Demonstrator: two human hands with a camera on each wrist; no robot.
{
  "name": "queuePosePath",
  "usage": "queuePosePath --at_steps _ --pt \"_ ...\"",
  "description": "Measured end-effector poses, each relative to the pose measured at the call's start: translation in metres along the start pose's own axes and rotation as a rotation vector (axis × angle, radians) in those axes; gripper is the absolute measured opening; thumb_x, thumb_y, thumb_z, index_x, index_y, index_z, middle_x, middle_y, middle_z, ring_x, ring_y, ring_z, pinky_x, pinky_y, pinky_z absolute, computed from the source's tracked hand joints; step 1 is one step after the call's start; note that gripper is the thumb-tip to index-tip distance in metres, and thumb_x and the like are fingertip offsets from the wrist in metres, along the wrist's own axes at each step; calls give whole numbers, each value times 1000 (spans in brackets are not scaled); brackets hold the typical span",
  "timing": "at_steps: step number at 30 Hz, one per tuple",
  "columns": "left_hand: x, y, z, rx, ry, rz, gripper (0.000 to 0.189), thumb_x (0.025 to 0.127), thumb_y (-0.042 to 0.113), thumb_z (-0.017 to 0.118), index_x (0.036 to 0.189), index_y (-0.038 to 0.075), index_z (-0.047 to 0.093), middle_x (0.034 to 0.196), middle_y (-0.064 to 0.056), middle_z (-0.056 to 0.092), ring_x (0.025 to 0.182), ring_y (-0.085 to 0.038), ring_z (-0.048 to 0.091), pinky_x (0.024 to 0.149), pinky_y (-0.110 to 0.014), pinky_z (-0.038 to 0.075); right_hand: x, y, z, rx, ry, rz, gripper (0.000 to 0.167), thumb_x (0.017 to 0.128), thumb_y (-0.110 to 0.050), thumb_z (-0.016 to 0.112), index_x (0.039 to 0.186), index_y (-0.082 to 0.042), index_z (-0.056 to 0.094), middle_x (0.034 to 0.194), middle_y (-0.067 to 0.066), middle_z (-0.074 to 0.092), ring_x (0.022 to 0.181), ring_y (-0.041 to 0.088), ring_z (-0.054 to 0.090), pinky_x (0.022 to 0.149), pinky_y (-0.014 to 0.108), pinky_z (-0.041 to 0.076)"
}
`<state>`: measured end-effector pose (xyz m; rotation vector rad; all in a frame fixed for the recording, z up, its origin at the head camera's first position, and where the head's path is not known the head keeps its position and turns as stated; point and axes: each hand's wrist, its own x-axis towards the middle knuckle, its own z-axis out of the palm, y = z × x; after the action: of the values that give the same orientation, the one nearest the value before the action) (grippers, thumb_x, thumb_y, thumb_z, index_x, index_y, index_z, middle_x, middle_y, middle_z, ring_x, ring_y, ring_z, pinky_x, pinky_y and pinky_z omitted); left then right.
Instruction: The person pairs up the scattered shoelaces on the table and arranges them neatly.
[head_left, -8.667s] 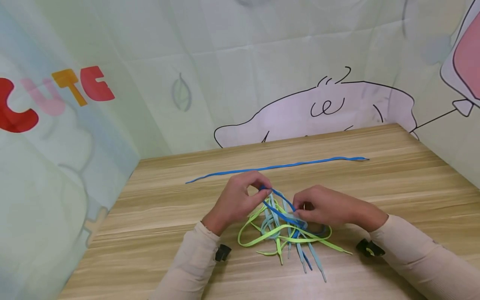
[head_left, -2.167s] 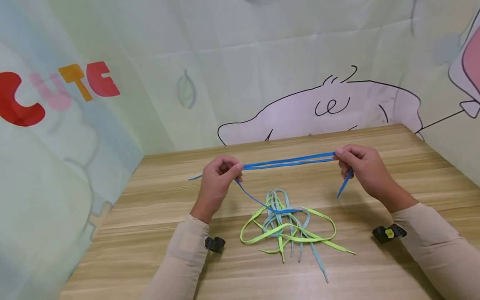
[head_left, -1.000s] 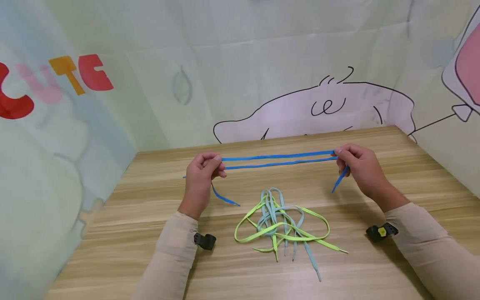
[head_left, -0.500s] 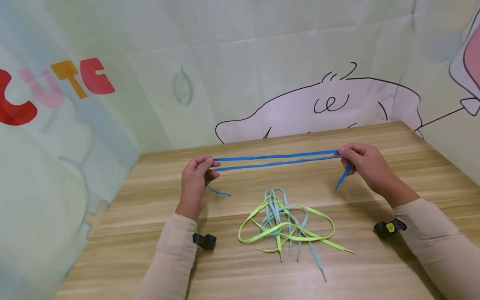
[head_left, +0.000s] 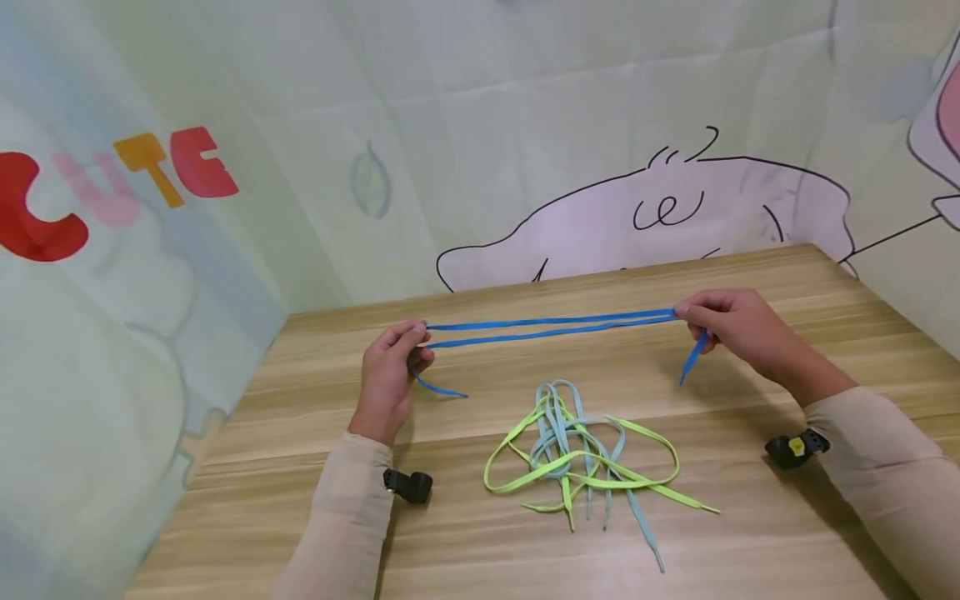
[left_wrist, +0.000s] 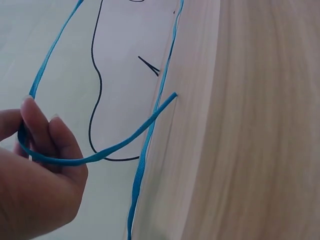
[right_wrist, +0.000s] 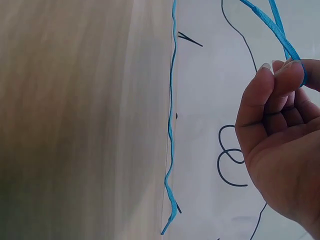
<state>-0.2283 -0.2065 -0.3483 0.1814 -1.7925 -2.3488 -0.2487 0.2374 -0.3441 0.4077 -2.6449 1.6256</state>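
Observation:
A flat blue shoelace (head_left: 551, 320) is stretched between my two hands above the wooden table. Its left part is pinched in my left hand (head_left: 386, 379), and a tail curls down past the fingers. My right hand (head_left: 750, 333) pinches the lace near its other end, leaving a short tipped tail hanging. Just below the taut strand in the head view, a second blue shoelace (head_left: 525, 337) lies across the table; its ends are hidden behind the hands. The right wrist view shows one end of that table shoelace (right_wrist: 170, 150).
Nearer me lies a loose tangle of shoelaces, with yellow-green laces (head_left: 502, 483) and pale blue laces (head_left: 555, 421) crossing one another. The table (head_left: 300, 517) backs onto a printed cloth (head_left: 450, 125). Black wrist cameras (head_left: 408, 486) sit under both cuffs.
The held blue shoelace has come out of the tangle. Both hands have risen and spread apart, the left going leftward. In the last half second they stay nearly still.

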Motion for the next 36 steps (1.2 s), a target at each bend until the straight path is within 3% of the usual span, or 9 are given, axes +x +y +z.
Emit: queuePosePath --at_steps 5,17,23,36 --pt "4 -2 0 -43 16 -8 4 99 8 63 99 9 67 90 -2 69 66 -12 62 72 -25 55 2 0 -1 -55 -24 8 41 103 -32 58 119 6 65 85 12 61 71 18 59 68 28 56" --pt "13 -10 8 -123 41 -24 5 96 3 66 101 4 67 86 -3 72 61 -12 62 67 -24 54 2 8 -14 -73 -4 48 42 103 -34 59 121 4 64 86 9 60 72 21 59 68 29 55" --pt "16 -10 9 -81 33 -67 4 96 4 66 97 8 68 85 0 69 63 -11 62 69 -25 55 3 9 -18 -100 -4 70 42 103 -33 58 123 4 62 88 10 61 72 20 59 69 28 56" --pt "28 -6 -4 41 -4 -115 16 98 6 64 113 1 61 85 0 67 64 -11 62 68 -23 55 8 13 -20 -68 -2 50 40 104 -29 57 121 7 61 88 11 62 69 16 59 66 28 54"
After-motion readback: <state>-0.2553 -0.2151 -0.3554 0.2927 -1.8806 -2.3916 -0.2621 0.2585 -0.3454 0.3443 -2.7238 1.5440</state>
